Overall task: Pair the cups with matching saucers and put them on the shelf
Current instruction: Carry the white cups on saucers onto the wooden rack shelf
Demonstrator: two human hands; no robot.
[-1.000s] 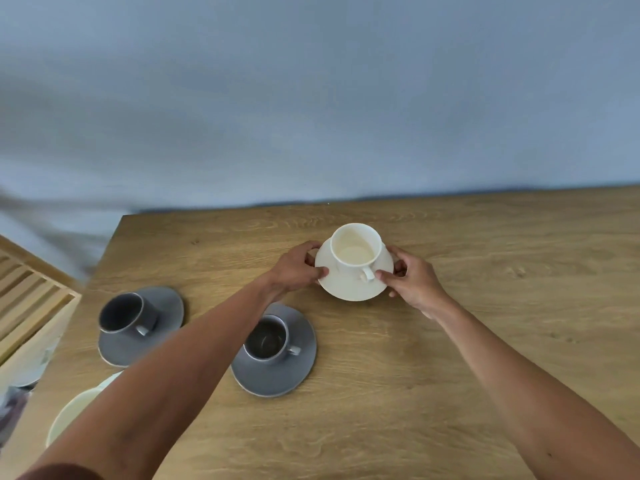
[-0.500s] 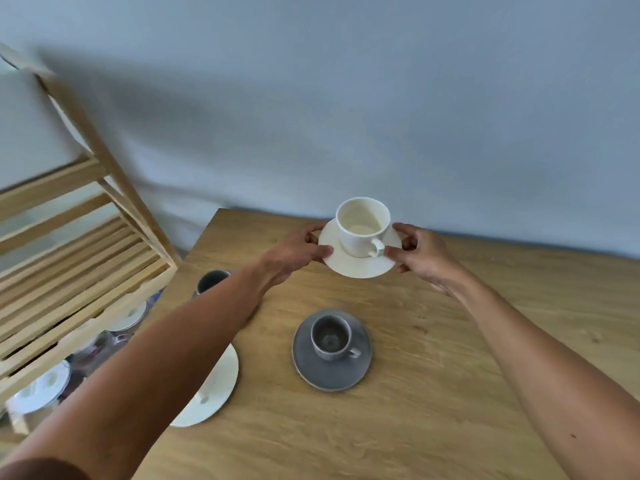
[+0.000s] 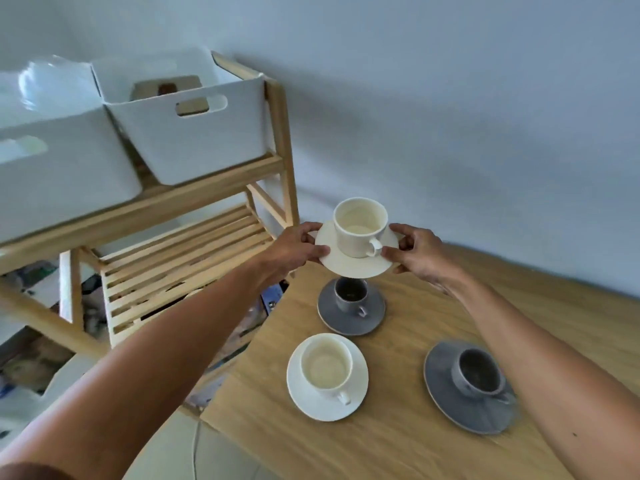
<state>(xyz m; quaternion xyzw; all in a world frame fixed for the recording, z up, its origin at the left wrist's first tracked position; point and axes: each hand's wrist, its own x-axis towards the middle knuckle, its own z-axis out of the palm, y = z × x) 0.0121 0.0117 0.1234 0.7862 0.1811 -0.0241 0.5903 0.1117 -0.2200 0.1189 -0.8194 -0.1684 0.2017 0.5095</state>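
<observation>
Cream cup (image 3: 360, 226) upright on matching cream saucer (image 3: 356, 259), both held in the air above the near-left corner of the wooden table (image 3: 381, 441), just right of the wooden shelf (image 3: 194, 251). Left hand (image 3: 294, 249) pinching the saucer's left rim, thumb on top, fingers curled beneath. Right hand (image 3: 419, 254) closed on the right rim likewise, thumb tip just beside the cup's handle. Handle turned toward the camera.

Directly below the held saucer, on the table: grey cup (image 3: 350, 295) on a grey saucer (image 3: 349, 315), partly hidden by the cream saucer's lower edge. Nearer the camera, second cream cup (image 3: 326, 366) standing on a white saucer (image 3: 327, 400), close to the table's left edge. To its right, second grey cup (image 3: 479, 373) on a larger grey saucer (image 3: 460, 407), partly covered by the right forearm.

Slatted middle level of the shelf bare where visible. Top level carrying two white bins (image 3: 194, 133) side by side, each with a cut-out handle; contents too blurred to name. Blurred clutter under the shelf, not identifiable. Pale grey wall (image 3: 450, 98) behind.
</observation>
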